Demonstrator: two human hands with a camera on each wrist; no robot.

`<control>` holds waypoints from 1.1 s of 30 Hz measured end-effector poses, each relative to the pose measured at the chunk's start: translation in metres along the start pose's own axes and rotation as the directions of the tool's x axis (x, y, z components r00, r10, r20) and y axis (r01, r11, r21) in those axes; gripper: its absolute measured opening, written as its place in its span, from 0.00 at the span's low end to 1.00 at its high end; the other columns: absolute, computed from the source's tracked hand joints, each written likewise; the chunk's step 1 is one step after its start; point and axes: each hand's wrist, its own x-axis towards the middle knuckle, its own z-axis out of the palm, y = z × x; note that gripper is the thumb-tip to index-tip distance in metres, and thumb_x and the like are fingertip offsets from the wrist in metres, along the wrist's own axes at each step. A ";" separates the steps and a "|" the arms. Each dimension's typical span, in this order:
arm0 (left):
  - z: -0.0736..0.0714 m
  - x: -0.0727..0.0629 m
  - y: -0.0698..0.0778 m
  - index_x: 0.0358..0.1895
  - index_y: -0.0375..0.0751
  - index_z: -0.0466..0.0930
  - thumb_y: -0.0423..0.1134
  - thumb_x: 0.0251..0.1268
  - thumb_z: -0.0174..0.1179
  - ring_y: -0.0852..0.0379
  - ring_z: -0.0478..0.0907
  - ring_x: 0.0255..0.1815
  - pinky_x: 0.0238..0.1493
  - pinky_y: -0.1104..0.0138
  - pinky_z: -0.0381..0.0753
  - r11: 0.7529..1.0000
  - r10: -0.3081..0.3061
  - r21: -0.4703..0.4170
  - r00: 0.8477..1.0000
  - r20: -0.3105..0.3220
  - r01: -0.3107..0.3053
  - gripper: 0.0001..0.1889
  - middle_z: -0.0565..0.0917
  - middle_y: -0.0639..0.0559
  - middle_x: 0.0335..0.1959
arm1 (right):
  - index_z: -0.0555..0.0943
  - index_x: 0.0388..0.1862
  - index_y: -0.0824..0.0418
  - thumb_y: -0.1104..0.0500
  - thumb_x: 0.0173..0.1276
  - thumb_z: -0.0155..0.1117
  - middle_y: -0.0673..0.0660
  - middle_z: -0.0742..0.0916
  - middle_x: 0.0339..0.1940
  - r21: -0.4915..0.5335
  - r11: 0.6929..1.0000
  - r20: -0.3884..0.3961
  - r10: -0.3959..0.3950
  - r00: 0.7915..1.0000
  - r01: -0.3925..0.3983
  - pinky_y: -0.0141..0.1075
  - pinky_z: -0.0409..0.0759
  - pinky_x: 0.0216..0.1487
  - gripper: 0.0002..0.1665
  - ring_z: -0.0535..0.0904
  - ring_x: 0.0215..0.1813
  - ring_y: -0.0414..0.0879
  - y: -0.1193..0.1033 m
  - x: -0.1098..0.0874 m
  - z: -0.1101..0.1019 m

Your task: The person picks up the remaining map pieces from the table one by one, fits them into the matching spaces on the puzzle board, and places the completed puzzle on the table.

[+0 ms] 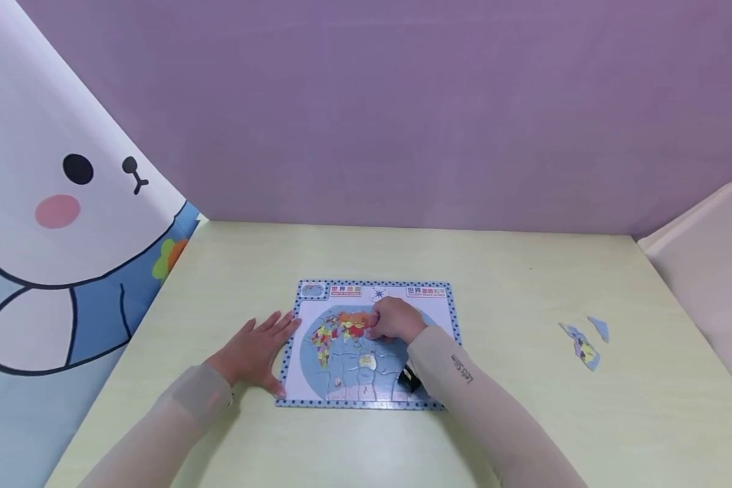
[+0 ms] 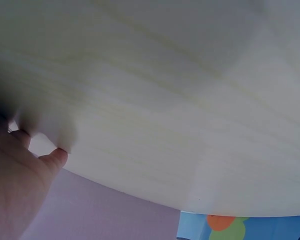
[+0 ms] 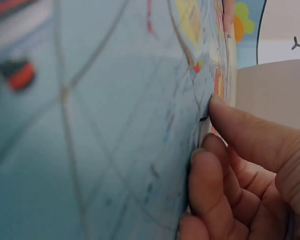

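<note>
A world map jigsaw puzzle (image 1: 349,373) with a blue dotted border lies flat on the table. My left hand (image 1: 253,352) rests at the board's left edge with its fingers spread; in the left wrist view, part of that hand (image 2: 20,180) shows over the table. Over the upper middle of the map, my right hand (image 1: 396,318) has its fingers curled and its thumb against the surface. Close up in the right wrist view, the right hand (image 3: 250,175) pinches the edge of a puzzle piece (image 3: 205,129) between thumb and fingers. Most of that piece is hidden.
Two loose puzzle pieces, a larger multicoloured one (image 1: 581,347) and a small blue one (image 1: 599,328), lie on the table (image 1: 512,285) to the right. A purple backdrop (image 1: 402,122) rises behind the table, and a cartoon-print cloth (image 1: 24,325) hangs at the left.
</note>
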 end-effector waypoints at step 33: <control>-0.009 0.003 0.006 0.75 0.37 0.51 0.71 0.31 0.70 0.40 0.46 0.76 0.68 0.37 0.44 0.999 0.025 0.023 0.999 0.041 -0.026 0.66 0.55 0.41 0.75 | 0.79 0.22 0.56 0.54 0.58 0.74 0.51 0.81 0.23 -0.008 0.999 -0.069 0.041 0.997 -0.042 0.35 0.71 0.28 0.13 0.75 0.24 0.45 0.003 -0.002 0.005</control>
